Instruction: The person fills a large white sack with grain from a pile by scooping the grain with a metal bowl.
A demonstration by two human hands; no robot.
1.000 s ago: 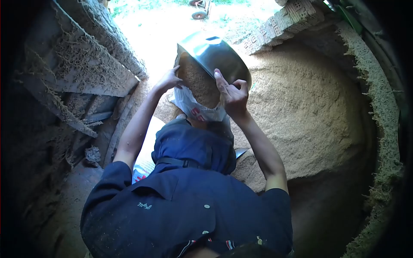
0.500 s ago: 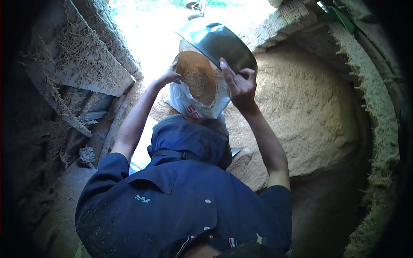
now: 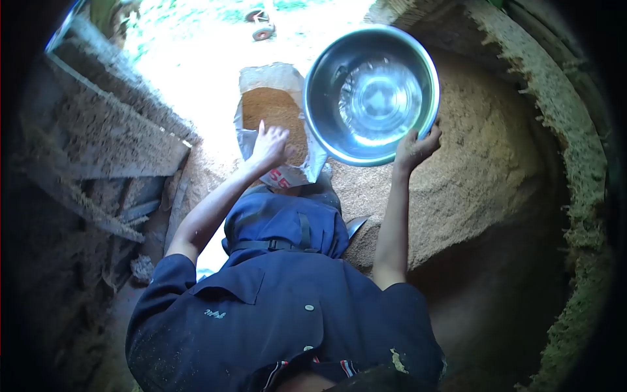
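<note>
My right hand [image 3: 416, 147] grips the rim of a shiny steel bowl [image 3: 371, 95], held up with its empty inside facing me. My left hand [image 3: 270, 145] rests on the near edge of an open white sack [image 3: 287, 173] with red print, which is filled with brown husk-like grain [image 3: 271, 111]. The sack stands in front of my knees, left of the bowl. My dark blue shirt and trousers fill the lower middle of the view.
A large heap of the same brown grain [image 3: 470, 163] spreads to the right, bounded by a curved rough wall [image 3: 575, 163]. Dusty boards and machinery [image 3: 98, 150] stand at the left. Bright ground with a wheeled cart [image 3: 261, 29] lies beyond the sack.
The bowl was tipped over the sack, pouring grain; it has now swung right and up, empty, held by the right hand alone. My left hand moved from the bowl to the sack's edge.
</note>
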